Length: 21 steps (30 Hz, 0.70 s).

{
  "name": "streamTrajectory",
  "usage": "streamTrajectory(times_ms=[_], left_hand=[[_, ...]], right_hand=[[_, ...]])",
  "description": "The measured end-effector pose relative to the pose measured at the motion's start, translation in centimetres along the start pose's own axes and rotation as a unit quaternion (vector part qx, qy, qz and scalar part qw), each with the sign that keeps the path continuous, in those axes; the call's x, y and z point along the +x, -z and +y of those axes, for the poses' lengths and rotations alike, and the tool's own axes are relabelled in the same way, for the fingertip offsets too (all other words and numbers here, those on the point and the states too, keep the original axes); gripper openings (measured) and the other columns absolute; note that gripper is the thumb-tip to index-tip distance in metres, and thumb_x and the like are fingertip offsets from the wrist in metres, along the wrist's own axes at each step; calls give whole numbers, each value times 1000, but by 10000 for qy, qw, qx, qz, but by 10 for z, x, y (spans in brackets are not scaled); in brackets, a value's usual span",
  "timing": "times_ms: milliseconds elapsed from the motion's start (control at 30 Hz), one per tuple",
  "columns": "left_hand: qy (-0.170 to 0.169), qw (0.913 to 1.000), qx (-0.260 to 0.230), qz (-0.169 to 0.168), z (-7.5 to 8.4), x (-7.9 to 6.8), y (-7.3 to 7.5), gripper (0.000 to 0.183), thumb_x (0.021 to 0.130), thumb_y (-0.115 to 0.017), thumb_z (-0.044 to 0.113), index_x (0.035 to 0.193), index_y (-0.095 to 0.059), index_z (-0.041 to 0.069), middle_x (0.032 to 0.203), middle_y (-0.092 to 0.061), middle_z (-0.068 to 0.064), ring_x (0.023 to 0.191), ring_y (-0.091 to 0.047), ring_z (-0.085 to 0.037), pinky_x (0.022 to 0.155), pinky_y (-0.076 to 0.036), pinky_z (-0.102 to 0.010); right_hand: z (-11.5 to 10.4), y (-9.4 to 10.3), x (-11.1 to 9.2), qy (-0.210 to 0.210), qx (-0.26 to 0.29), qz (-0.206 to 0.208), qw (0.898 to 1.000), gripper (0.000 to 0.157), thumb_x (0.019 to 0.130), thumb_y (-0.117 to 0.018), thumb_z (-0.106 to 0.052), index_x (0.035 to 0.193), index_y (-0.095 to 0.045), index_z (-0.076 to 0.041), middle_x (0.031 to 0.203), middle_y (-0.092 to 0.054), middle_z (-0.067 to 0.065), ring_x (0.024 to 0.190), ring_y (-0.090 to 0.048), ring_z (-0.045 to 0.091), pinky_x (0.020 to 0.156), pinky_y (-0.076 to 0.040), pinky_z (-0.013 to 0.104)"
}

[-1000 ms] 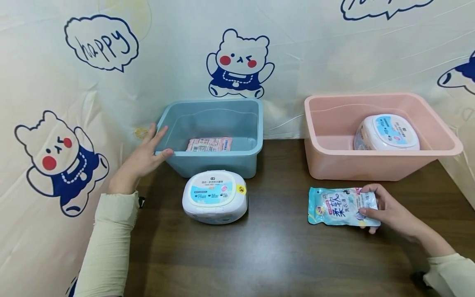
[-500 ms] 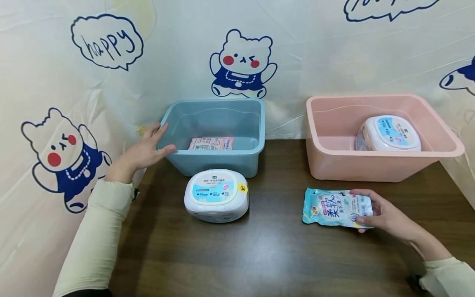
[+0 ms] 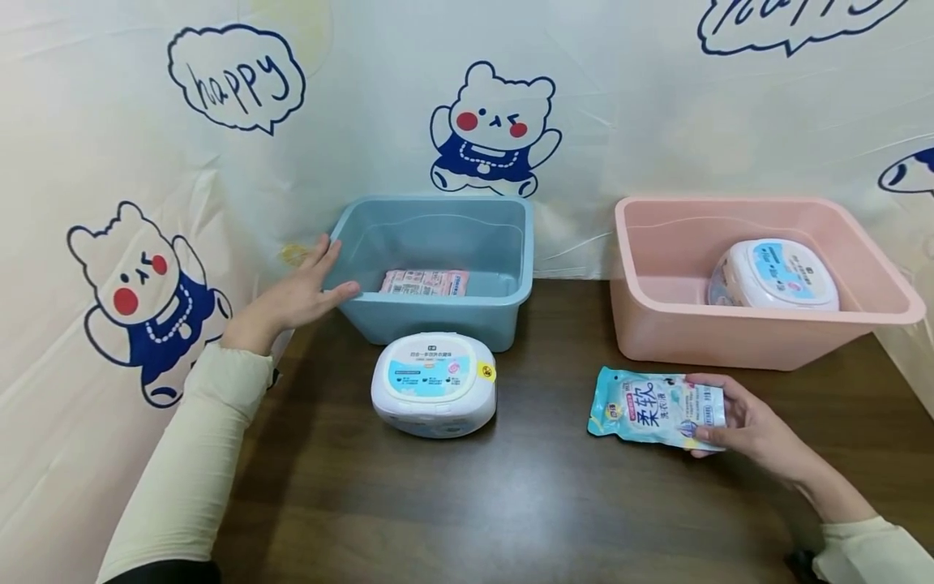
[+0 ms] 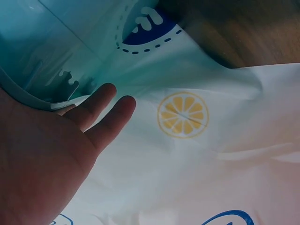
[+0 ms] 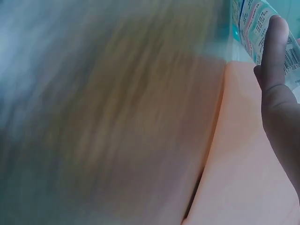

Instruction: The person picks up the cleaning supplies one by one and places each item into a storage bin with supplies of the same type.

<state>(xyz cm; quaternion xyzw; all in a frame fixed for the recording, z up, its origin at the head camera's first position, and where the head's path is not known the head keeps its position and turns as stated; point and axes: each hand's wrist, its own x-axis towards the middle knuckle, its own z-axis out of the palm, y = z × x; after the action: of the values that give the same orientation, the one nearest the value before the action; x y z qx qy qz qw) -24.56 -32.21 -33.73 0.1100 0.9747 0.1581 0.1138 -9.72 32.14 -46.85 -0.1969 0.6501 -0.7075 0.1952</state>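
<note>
My left hand [image 3: 302, 292] rests on the left rim of the blue bin [image 3: 438, 302], its fingers fairly straight and the thumb over the front corner. Inside that bin lies a pink printed packet [image 3: 425, 282]. On the right, my right hand [image 3: 751, 422] grips the right end of a teal laundry detergent pouch [image 3: 649, 408], thumb on its printed face. The right wrist view shows fingers against the back of the pouch [image 5: 255, 28], with a barcode beside them. A white lidded tub [image 3: 434, 385] with a blue label stands in front of the blue bin.
A pink bin [image 3: 730, 337] stands at the back right with another white tub [image 3: 777, 276] inside. Both bins sit on a dark wooden table [image 3: 511, 503]. Behind them hangs a pale curtain [image 3: 365, 97] printed with bears and lettering.
The pouch has shifted slightly left in my right hand, away from the pink bin's middle. My left hand stays at the blue bin's rim. The head view has turned a little left.
</note>
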Motion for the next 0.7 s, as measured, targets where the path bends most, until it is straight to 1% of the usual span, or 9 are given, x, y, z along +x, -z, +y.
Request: streamTrajectory(times_ms=[200, 333, 533, 600, 700], left_hand=[[45, 10000, -38, 78, 1, -1, -1, 97, 97, -42, 71, 162, 9, 21, 166, 20, -2, 151, 0, -43, 112, -14, -70], [60, 10000, 21, 73, 1, 1, 0, 101, 95, -41, 74, 161, 12, 18, 167, 19, -5, 151, 1, -42, 113, -13, -69], [1, 10000, 44, 69, -2, 3, 4, 100, 97, -46, 68, 162, 9, 14, 168, 13, -10, 151, -2, -43, 113, -13, -68], [5, 9999, 38, 98, -3, 3, 4, 100, 97, -47, 68, 162, 9, 15, 168, 12, -10, 151, -2, -43, 113, -13, -68], [57, 9999, -23, 111, -5, 3, 3, 102, 96, -47, 70, 161, 11, 17, 168, 15, -7, 152, 1, -41, 113, -12, -69]], right_hand=[[-6, -11, 7, 212, 129, -158, 9996, 66, 94, -51, 21, 152, -26, 3, 124, -62, 11, 98, -70, 27, 69, -55, 56], [-14, -19, 12, 334, 167, -268, 9989, 66, 94, -50, 22, 151, -24, 4, 124, -61, 13, 98, -70, 28, 68, -57, 55], [-28, -30, 17, 366, 143, -301, 9988, 68, 92, -50, 24, 152, -27, 2, 125, -61, 14, 96, -70, 29, 67, -57, 54], [-34, -34, 18, 368, 63, -283, 9989, 68, 92, -50, 24, 152, -28, 1, 125, -61, 13, 96, -70, 29, 67, -57, 54], [-44, -40, 20, 533, -8, -287, 9982, 70, 91, -50, 26, 152, -29, 1, 124, -61, 15, 95, -70, 29, 67, -58, 51]])
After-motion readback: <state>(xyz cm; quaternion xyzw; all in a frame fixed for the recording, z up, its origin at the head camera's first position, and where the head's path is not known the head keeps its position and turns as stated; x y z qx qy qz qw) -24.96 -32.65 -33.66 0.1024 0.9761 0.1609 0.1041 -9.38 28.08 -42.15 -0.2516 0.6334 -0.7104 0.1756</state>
